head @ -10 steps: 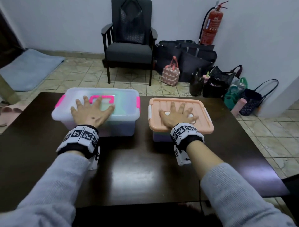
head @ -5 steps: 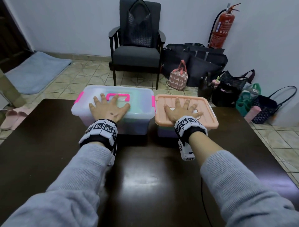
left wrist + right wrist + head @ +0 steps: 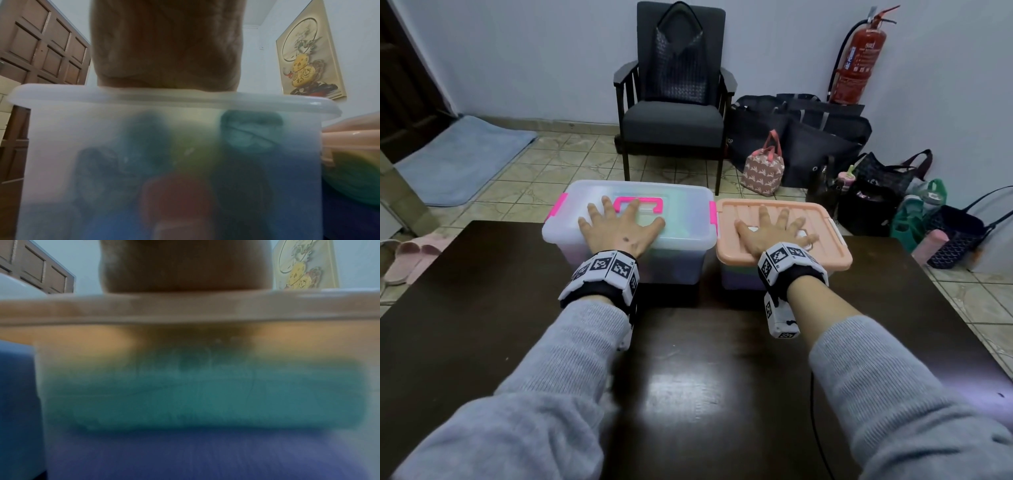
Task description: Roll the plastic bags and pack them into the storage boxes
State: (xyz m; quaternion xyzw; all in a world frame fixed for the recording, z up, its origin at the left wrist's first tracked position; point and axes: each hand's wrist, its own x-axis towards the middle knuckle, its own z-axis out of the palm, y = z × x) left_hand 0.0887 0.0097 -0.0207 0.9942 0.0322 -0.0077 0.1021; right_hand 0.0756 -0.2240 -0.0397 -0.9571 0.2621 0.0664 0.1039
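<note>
Two closed storage boxes stand side by side at the far edge of the dark table [image 3: 688, 359]. The left box [image 3: 681, 219] is translucent with pink latches and a pink handle. My left hand [image 3: 619, 229] lies flat on its lid, fingers spread. The right box [image 3: 828, 253] has a peach lid, and my right hand [image 3: 774, 229] lies flat on it, fingers spread. Rolled coloured bags [image 3: 246, 133] show blurred through the left box's wall in the left wrist view. A teal roll [image 3: 205, 395] shows through the right box's wall in the right wrist view.
Beyond the table stand a dark armchair [image 3: 673, 126], several bags [image 3: 801, 137] on the tiled floor and a red fire extinguisher [image 3: 858, 61] by the wall. A blue mat [image 3: 458, 157] and pink slippers [image 3: 404, 257] lie at the left.
The boxes stand closer together than a second ago, their lids now almost touching. Both hands stay flat on the lids. The head view has shifted.
</note>
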